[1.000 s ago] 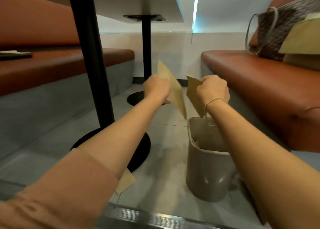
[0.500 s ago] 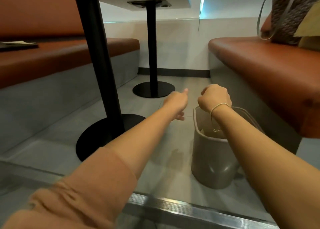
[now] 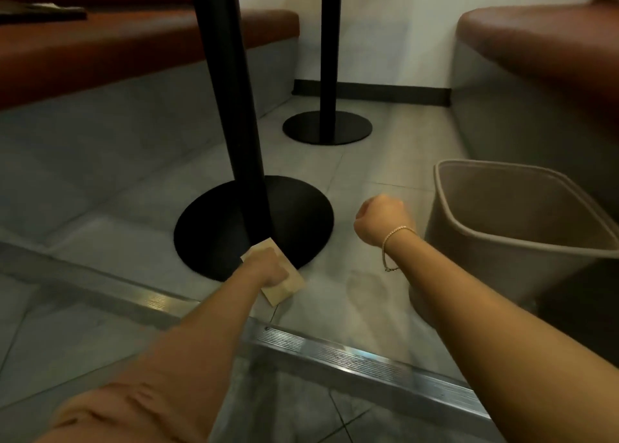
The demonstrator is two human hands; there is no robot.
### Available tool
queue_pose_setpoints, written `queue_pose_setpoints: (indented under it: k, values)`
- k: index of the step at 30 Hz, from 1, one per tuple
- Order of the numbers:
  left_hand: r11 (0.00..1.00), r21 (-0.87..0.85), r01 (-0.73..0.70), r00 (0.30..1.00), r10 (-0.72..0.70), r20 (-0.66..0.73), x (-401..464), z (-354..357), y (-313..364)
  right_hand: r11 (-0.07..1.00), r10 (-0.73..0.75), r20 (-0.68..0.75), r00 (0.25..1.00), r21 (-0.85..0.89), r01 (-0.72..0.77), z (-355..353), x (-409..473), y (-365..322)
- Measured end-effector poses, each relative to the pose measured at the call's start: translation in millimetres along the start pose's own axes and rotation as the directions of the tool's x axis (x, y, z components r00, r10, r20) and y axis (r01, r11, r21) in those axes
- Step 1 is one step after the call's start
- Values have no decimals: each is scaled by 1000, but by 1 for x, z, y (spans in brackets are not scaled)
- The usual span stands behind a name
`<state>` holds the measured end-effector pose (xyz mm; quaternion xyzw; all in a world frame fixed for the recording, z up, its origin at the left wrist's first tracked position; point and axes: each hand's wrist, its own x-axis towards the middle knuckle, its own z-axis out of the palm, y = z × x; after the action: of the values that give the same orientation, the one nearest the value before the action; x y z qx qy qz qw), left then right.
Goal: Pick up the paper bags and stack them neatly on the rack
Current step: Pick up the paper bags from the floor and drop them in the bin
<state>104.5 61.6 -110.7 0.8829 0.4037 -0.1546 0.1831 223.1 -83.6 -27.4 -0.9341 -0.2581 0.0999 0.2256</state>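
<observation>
A flat brown paper bag (image 3: 283, 290) lies on the grey floor at the near edge of a black round table base (image 3: 207, 228). My left hand (image 3: 268, 268) is down on top of it, fingers curled over the bag, and covers its middle. My right hand (image 3: 380, 220) hovers above the floor to the right, curled into a fist with nothing in it, a thin bracelet at the wrist. A grey-beige bin (image 3: 522, 228) stands just right of that hand; its inside is not visible from here.
A black table pole (image 3: 231, 84) rises from the near base. A second pole with its base (image 3: 326, 127) stands farther back. Brown benches run along the left (image 3: 134, 40) and right (image 3: 542, 40). A metal floor strip (image 3: 335, 345) crosses in front of me.
Both hands held paper bags over the bin a second ago, then let them go. My left hand has dropped to the bag by the table base. My right hand moved left, off the bin.
</observation>
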Motion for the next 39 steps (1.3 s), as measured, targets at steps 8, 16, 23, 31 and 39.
queue_pose_setpoints:
  k: [8,16,23,31,39]
  values:
    - [987,110,-119,993,116,29,33,54,-22,993,-9,144,990,-115,25,51,15,7]
    - [962,237,-133,987,151,-60,48,67,-32,990,-13,207,978,-136,42,67,19,18]
    - [952,280,-123,987,147,-64,49,73,-24,990,-33,247,968,-126,66,78,18,14]
    - [923,357,-142,989,144,22,44,73,-13,982,-54,273,961,-160,101,77,12,18]
    - [897,416,-148,985,171,-18,46,75,-8,980,-46,293,955,-173,100,74,7,22]
